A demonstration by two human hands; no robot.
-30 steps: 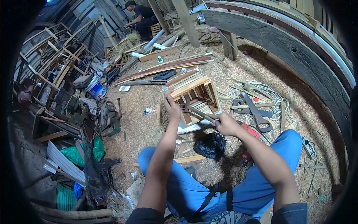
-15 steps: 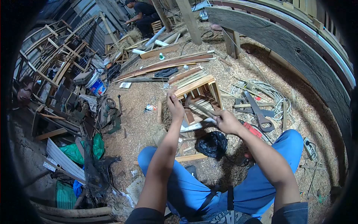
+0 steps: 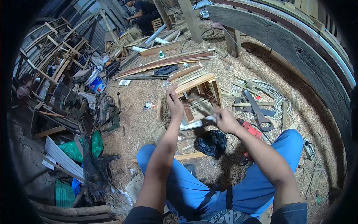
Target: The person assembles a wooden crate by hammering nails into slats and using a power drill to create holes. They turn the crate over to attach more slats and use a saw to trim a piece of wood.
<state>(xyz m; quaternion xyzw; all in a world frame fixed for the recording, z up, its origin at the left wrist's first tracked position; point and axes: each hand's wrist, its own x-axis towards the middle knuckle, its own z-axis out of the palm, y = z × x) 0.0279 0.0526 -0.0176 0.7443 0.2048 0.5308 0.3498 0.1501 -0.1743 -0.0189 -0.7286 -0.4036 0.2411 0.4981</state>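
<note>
A slatted wooden crate (image 3: 195, 84) is tilted in front of me, its open side toward me. My left hand (image 3: 174, 103) grips the crate's left edge, fingers up along the frame. In my right hand (image 3: 226, 121) is a hammer (image 3: 203, 106), its handle pointing left into the crate's opening; motion blurs its head. Below the crate lies a white board (image 3: 191, 125), partly hidden. A black plastic bag (image 3: 211, 143) sits on the ground between my knees and the crate.
To the right lie a handsaw (image 3: 257, 112), a red power tool (image 3: 250, 128) and a coiled cable (image 3: 274, 95). Long wood strips (image 3: 167, 63) lie beyond the crate. A metal vise (image 3: 110, 112) stands left. Another person (image 3: 143, 15) sits at the back. Sawdust covers the ground.
The hammer has swung slightly within the crate's opening and is more blurred now. My left hand stays on the crate, which has barely moved.
</note>
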